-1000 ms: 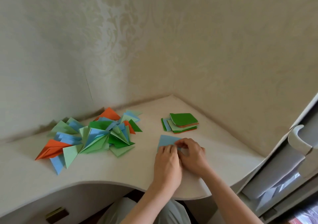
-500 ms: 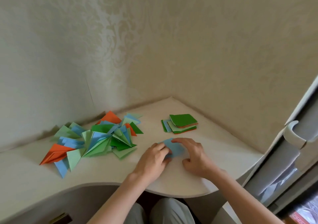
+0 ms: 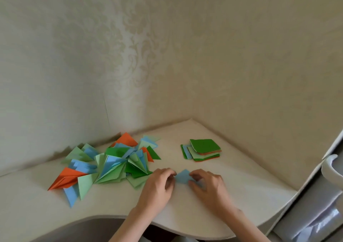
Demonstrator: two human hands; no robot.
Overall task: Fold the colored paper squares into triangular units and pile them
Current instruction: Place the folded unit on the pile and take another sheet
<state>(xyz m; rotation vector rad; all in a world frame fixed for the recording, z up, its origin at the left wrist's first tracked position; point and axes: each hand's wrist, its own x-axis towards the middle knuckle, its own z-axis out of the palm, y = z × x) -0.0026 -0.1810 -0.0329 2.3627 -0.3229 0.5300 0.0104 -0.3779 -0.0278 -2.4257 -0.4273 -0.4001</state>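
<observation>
Both hands, the left hand (image 3: 159, 183) and the right hand (image 3: 207, 184), pinch the blue paper (image 3: 182, 176) from its two sides, low over the table (image 3: 241, 182). If the pinch slips, the crease may go crooked and the unit may spring open before reaching the pile of folded units (image 3: 111, 163).

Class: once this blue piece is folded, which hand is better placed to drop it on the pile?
Probably the left hand: it holds the blue piece right beside the pile.
</observation>
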